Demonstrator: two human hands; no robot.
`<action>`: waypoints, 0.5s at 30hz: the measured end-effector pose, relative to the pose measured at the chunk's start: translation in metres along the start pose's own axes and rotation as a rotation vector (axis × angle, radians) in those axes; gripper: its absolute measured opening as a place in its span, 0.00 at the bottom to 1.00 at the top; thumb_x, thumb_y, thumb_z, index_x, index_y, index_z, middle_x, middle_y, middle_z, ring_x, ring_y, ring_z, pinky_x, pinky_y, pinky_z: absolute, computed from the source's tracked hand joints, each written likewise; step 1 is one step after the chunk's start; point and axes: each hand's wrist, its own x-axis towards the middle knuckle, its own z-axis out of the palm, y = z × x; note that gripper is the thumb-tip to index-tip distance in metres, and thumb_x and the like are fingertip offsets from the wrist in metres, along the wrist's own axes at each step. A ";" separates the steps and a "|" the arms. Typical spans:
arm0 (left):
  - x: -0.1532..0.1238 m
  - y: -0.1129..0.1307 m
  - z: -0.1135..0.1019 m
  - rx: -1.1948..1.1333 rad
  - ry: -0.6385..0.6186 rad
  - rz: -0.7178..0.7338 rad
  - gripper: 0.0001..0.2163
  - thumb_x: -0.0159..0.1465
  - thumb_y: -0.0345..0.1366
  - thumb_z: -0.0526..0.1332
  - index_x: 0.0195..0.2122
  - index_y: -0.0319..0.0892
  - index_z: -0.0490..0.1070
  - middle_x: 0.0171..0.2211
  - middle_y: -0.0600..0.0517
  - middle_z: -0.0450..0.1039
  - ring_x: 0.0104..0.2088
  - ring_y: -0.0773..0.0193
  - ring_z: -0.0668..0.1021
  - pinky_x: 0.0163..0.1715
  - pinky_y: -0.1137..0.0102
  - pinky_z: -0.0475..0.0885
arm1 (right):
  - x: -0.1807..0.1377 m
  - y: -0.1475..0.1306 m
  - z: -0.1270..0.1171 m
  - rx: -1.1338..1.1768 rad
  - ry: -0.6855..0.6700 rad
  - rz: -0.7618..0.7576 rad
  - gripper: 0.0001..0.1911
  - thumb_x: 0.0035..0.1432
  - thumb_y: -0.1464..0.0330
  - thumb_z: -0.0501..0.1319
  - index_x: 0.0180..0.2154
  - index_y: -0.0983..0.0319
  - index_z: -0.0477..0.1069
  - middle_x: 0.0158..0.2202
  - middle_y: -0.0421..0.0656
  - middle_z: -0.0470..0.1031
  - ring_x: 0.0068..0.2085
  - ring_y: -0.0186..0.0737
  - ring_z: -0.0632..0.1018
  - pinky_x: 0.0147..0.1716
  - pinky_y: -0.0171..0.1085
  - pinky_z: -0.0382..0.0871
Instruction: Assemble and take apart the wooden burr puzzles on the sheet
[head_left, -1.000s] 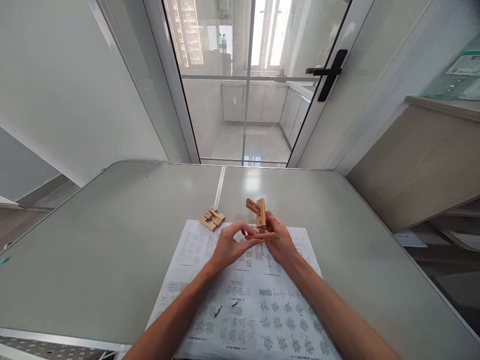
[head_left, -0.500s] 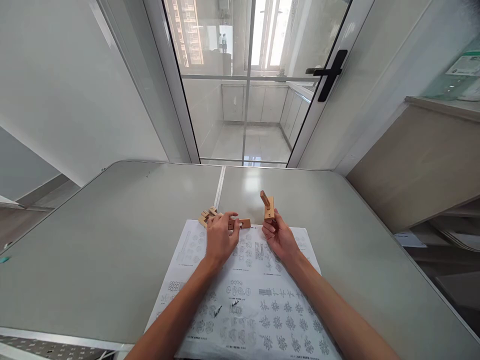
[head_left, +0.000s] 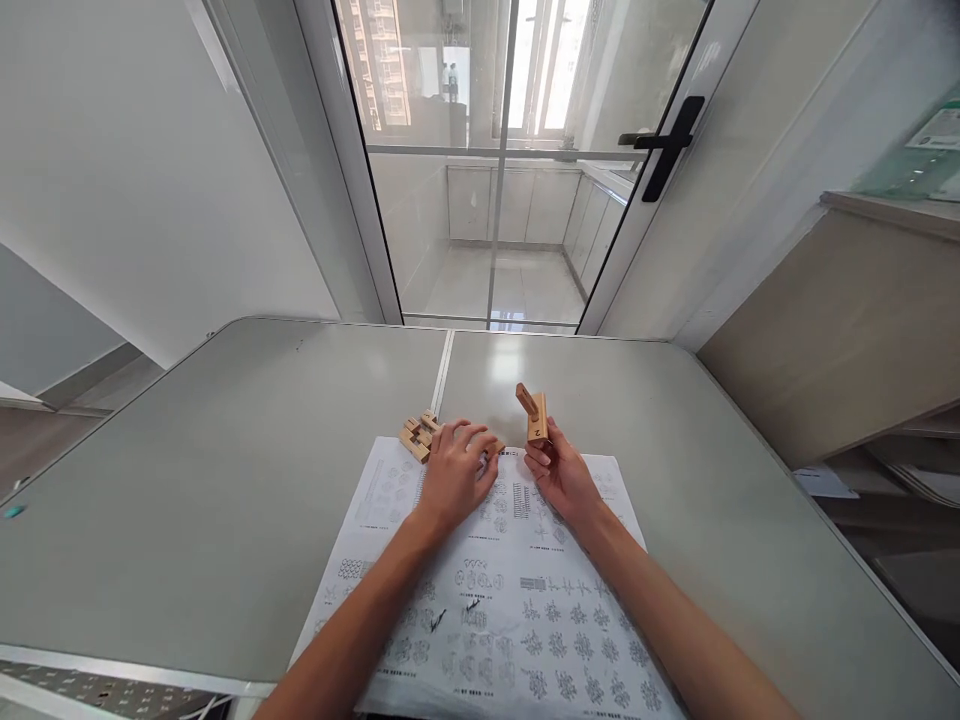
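My right hand (head_left: 561, 478) is closed on a small assembly of wooden puzzle pieces (head_left: 534, 415), held upright just above the far edge of the printed sheet (head_left: 495, 590). Palm down, my left hand (head_left: 454, 468) lies over a single wooden bar (head_left: 495, 447) on the sheet's far edge, its fingers spread and only the bar's right end showing. A small pile of wooden puzzle pieces (head_left: 418, 436) lies just left of the left hand's fingertips.
The grey folding table (head_left: 225, 480) has a seam down its middle. A glass door with a black handle (head_left: 664, 145) stands beyond the far edge. A wooden shelf unit (head_left: 840, 330) is at the right.
My left hand pulled one wooden bar away from the right hand's assembly, carried it left and set it down on the sheet's far edge; it now covers the bar. The right hand stayed roughly put.
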 end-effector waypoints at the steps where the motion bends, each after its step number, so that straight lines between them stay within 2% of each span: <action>1: 0.000 0.001 0.000 -0.015 -0.025 0.025 0.10 0.68 0.33 0.63 0.49 0.50 0.78 0.55 0.47 0.78 0.62 0.42 0.69 0.62 0.45 0.62 | 0.000 0.000 0.000 -0.007 -0.005 0.000 0.20 0.57 0.52 0.74 0.33 0.57 0.70 0.25 0.33 0.62 0.20 0.29 0.59 0.16 0.32 0.60; 4: -0.001 -0.001 0.002 -0.007 -0.020 0.023 0.11 0.69 0.33 0.63 0.49 0.53 0.79 0.59 0.47 0.75 0.65 0.40 0.67 0.63 0.43 0.60 | 0.000 0.001 0.001 -0.016 -0.008 0.006 0.19 0.57 0.53 0.74 0.33 0.58 0.70 0.25 0.33 0.63 0.21 0.29 0.59 0.17 0.33 0.59; 10: 0.000 -0.005 0.002 0.081 0.132 -0.128 0.11 0.65 0.25 0.61 0.45 0.46 0.77 0.57 0.40 0.73 0.65 0.37 0.67 0.63 0.40 0.60 | -0.002 0.002 0.003 -0.044 -0.003 0.037 0.20 0.58 0.52 0.73 0.31 0.58 0.71 0.24 0.35 0.63 0.21 0.30 0.58 0.17 0.34 0.56; 12: 0.001 -0.001 -0.001 0.037 0.161 -0.145 0.14 0.65 0.24 0.60 0.48 0.45 0.75 0.58 0.40 0.72 0.65 0.38 0.67 0.64 0.41 0.60 | -0.004 0.002 0.005 -0.060 -0.010 0.035 0.20 0.58 0.52 0.74 0.30 0.59 0.71 0.24 0.35 0.64 0.22 0.30 0.58 0.17 0.33 0.56; 15: 0.002 0.008 -0.007 -0.137 0.167 -0.120 0.20 0.65 0.27 0.61 0.58 0.46 0.68 0.61 0.41 0.69 0.64 0.44 0.69 0.65 0.46 0.64 | -0.007 0.002 0.009 -0.113 -0.047 0.043 0.21 0.58 0.51 0.73 0.30 0.60 0.73 0.24 0.36 0.65 0.21 0.29 0.59 0.18 0.33 0.55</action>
